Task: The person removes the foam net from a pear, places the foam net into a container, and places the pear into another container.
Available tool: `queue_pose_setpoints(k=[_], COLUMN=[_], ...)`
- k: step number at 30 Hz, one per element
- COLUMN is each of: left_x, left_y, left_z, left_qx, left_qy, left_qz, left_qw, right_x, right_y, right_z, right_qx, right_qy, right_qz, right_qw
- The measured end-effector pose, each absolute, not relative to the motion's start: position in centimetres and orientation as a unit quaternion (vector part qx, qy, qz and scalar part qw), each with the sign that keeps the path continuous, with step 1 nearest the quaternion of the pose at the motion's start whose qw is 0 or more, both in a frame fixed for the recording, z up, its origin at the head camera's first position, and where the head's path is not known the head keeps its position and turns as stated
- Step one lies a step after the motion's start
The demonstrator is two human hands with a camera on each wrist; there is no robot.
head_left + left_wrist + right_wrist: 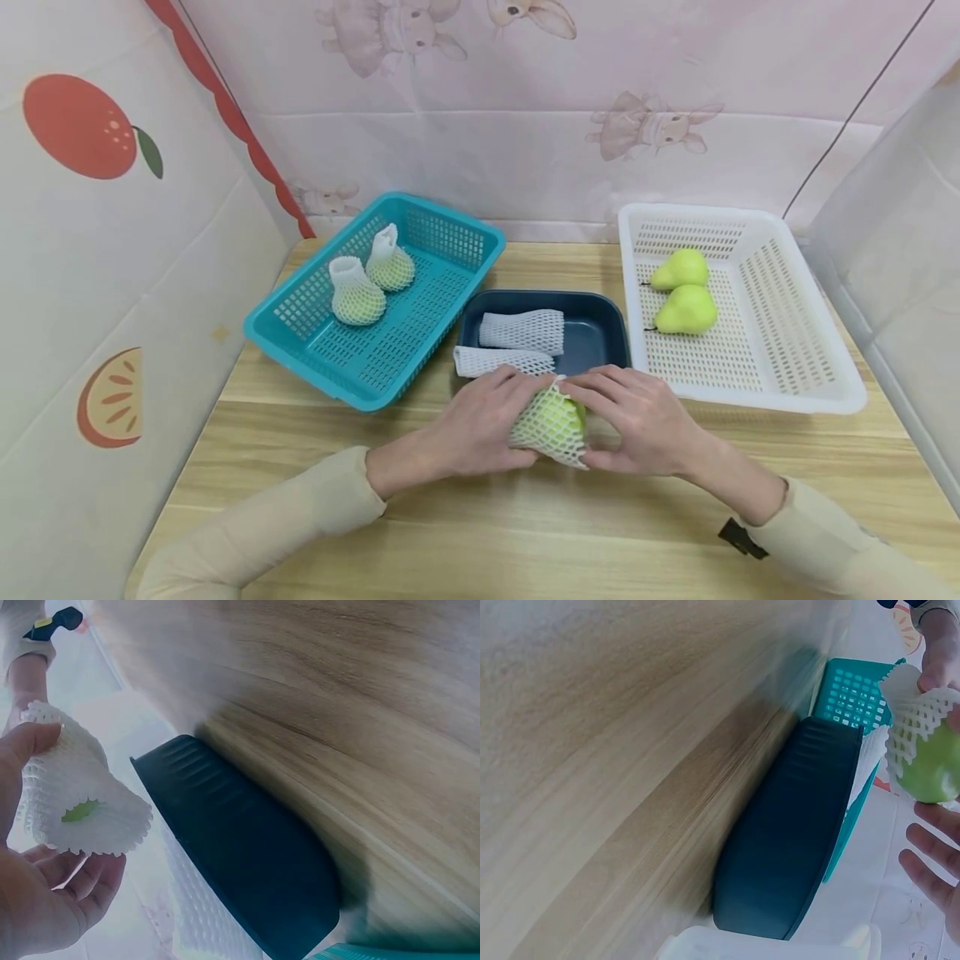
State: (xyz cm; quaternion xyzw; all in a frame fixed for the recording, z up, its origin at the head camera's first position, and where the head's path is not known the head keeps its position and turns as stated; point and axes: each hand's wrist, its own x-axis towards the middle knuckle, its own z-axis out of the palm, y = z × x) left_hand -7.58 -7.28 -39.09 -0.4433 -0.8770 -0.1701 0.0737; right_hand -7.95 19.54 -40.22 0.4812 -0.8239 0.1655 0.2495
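A green pear [934, 769] sits partly inside a white foam net sleeve [551, 423], held up in front of the dark blue tray [592, 337]. My left hand [487, 421] grips the sleeved pear from the left, thumb on one side and fingers on the other in the left wrist view. From the right, my right hand [637, 421] holds the sleeve's open edge, fingertips at its upper edge and thumb at its lower one. Bare green skin shows at that end. Two flat foam sleeves [525, 331] lie in the tray.
At the left stands a teal basket [450, 250] with two sleeved pears [358, 302] in it. A white basket [795, 367] at the right holds two bare pears [686, 310]. Everything stands on a wooden table [480, 542] with fabric-covered walls behind and beside it.
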Motion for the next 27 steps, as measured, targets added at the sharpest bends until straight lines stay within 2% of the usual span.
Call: queue_pose_setpoints(k=[9,21,27], left_x=[-7.8,-8.1,-8.3], left_y=[-7.0,-6.8,-6.8], left_z=[-38.8,-38.6,-38.5], left_qx=[-0.443,-0.460,-0.464], left_qy=[-0.876,-0.864,-0.866], left_qz=[-0.168,-0.183,-0.161], left_qw=[0.083,0.097,0.094], right_x=[-7.9,-8.1,-8.2], right_y=[19.4,20.1,20.9], right_z=[-39.8,-39.1,-38.7], right_qx=[0.465,0.456,0.447], right_qy=[-0.832,-0.820,-0.826], right_qz=[0.179,0.197,0.195], right_qw=[0.244,0.284,0.283])
